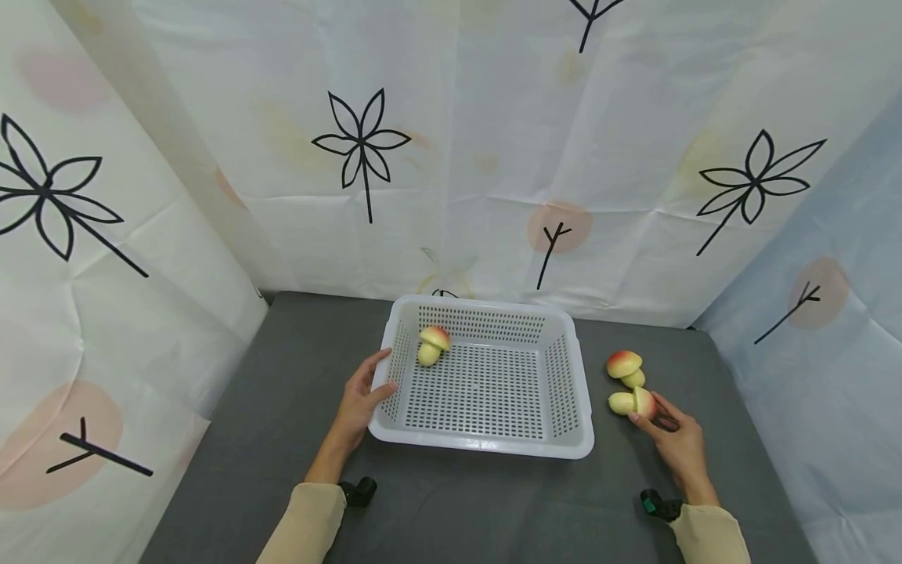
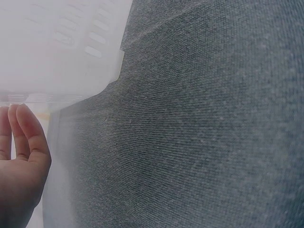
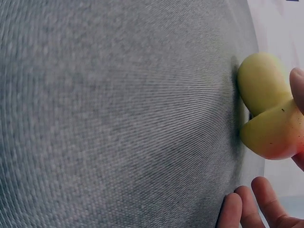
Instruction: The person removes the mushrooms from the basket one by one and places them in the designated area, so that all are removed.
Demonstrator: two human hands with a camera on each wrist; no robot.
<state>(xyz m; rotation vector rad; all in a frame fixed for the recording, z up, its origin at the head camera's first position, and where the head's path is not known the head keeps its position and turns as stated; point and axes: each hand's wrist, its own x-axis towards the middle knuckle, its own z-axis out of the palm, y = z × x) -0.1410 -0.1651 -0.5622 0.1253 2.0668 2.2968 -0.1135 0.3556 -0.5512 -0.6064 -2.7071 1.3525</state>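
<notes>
A white perforated plastic basket [image 1: 479, 452] stands on the grey cloth, and one toy mushroom [image 1: 434, 339] lies inside near its left wall. My left hand [image 1: 358, 407] grips the basket's left rim, thumb over the edge and fingers outside; its fingertips [image 2: 27, 118] show under the rim in the left wrist view. To the right of the basket, my right hand [image 1: 680, 445] pinches a second toy mushroom [image 3: 270, 118], pale green-yellow with a reddish cap, between thumb and finger. The other right fingers extend near the cloth. A third mushroom [image 1: 625, 365] lies just behind the pinched one.
Grey cloth [image 1: 493, 517] covers the table. White printed sheets [image 1: 465, 157] hang behind and at both sides, meeting the table at its back edge. Small black devices [image 1: 359, 492] are strapped at both wrists.
</notes>
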